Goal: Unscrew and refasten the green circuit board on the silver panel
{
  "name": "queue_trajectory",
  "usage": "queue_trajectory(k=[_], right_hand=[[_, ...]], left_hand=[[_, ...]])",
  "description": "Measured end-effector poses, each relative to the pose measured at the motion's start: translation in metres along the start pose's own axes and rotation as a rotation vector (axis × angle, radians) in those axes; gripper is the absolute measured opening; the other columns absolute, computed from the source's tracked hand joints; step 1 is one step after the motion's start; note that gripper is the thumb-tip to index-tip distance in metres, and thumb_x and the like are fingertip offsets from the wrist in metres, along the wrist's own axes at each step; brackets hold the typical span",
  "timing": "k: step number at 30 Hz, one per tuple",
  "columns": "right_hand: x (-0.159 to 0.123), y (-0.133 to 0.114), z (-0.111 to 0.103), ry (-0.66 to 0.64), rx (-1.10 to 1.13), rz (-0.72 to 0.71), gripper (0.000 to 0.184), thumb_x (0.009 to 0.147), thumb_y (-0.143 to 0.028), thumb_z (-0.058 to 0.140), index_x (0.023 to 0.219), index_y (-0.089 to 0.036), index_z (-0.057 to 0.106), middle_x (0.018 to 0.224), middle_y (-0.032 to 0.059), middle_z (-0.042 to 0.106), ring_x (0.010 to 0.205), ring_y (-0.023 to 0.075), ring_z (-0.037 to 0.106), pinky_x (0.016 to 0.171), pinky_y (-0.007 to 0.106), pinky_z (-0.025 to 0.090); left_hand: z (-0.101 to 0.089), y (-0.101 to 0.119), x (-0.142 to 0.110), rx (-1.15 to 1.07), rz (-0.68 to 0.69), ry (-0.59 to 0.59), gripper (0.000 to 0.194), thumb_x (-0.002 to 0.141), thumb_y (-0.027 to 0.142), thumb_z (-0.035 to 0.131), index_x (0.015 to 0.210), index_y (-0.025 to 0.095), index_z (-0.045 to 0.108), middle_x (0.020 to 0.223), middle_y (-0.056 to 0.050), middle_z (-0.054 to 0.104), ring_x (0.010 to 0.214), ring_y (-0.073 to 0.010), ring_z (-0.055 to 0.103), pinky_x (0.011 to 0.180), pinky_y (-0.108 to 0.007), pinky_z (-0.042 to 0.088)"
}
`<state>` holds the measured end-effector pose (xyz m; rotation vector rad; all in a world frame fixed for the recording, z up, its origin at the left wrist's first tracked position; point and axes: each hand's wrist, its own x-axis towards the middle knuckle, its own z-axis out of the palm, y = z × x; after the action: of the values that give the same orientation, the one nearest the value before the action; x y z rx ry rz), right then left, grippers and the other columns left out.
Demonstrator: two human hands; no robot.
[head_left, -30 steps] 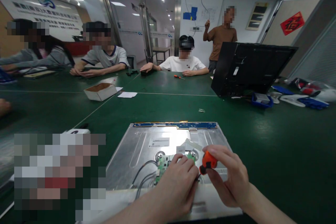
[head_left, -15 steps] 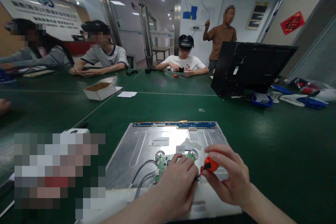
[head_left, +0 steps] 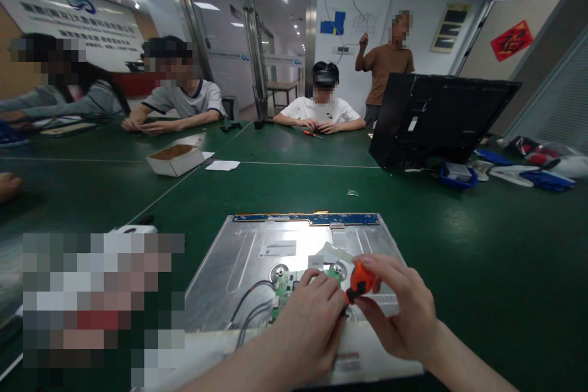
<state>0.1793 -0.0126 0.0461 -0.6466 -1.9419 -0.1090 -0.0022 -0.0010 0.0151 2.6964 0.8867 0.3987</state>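
Note:
A flat metal display panel lies in front of me, back side up, with a green circuit board at its middle and a blue board strip along its far edge. My left hand covers much of the green board, its fingers bent and close together. What its fingertips grip is hidden. My right hand holds an orange and black screwdriver by the handle, between thumb and fingers. The screwdriver leans toward my left hand, and its tip is out of sight behind that hand.
Dark cables run from the board's left side. Beyond the panel are an open white box, a paper slip and a large black monitor. Blue gloves lie at right. Several people are across the green table.
My right hand has turned the screwdriver handle, and its fingers have shifted around it, slightly to the left. My left hand has stayed in place.

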Motion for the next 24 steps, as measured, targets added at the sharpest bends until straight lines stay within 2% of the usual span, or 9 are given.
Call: queue_trajectory(k=[5, 14, 18, 21, 24], right_hand=[[0.0, 0.001, 0.004, 0.068, 0.051, 0.022, 0.054, 0.082, -0.009, 0.059, 0.132, -0.019, 0.042, 0.095, 0.0082, 0.068, 0.085, 0.0206, 0.069, 0.067, 0.032, 0.06], [0.0, -0.001, 0.001, 0.017, -0.052, 0.009, 0.047, 0.084, -0.01, 0.052, 0.13, -0.018, 0.049, 0.099, 0.0105, 0.065, 0.084, 0.0199, 0.067, 0.059, 0.027, 0.058], [-0.001, -0.001, 0.0, -0.017, -0.02, 0.013, 0.053, 0.084, -0.009, 0.049, 0.136, -0.016, 0.042, 0.107, 0.0134, 0.068, 0.092, 0.0227, 0.068, 0.068, 0.033, 0.06], [-0.005, 0.0, 0.002, 0.041, 0.068, 0.041, 0.054, 0.082, -0.01, 0.054, 0.133, -0.018, 0.041, 0.105, 0.0128, 0.069, 0.092, 0.0235, 0.07, 0.071, 0.035, 0.06], [-0.01, 0.002, 0.005, 0.101, 0.115, 0.076, 0.055, 0.079, -0.01, 0.062, 0.129, -0.021, 0.042, 0.098, 0.0092, 0.07, 0.083, 0.0208, 0.07, 0.067, 0.033, 0.06]], left_hand=[[-0.001, 0.001, 0.001, 0.007, -0.013, -0.013, 0.017, 0.086, 0.019, 0.049, 0.102, 0.02, 0.055, 0.103, -0.009, 0.061, 0.098, -0.0271, 0.055, 0.098, -0.048, 0.036], [-0.001, 0.0, 0.0, -0.009, -0.005, 0.0, 0.018, 0.087, 0.019, 0.049, 0.104, 0.019, 0.055, 0.105, -0.01, 0.062, 0.101, -0.0273, 0.055, 0.099, -0.048, 0.035], [-0.001, 0.0, 0.0, -0.019, -0.013, -0.002, 0.019, 0.087, 0.02, 0.048, 0.105, 0.019, 0.054, 0.106, -0.01, 0.061, 0.101, -0.0274, 0.054, 0.098, -0.048, 0.035], [-0.001, 0.001, 0.001, -0.016, -0.01, -0.025, 0.018, 0.086, 0.019, 0.048, 0.102, 0.02, 0.056, 0.103, -0.009, 0.061, 0.098, -0.0268, 0.054, 0.098, -0.048, 0.035], [-0.001, 0.001, 0.001, -0.003, -0.016, -0.025, 0.015, 0.086, 0.019, 0.049, 0.099, 0.019, 0.057, 0.102, -0.009, 0.061, 0.097, -0.0268, 0.054, 0.099, -0.048, 0.034]])
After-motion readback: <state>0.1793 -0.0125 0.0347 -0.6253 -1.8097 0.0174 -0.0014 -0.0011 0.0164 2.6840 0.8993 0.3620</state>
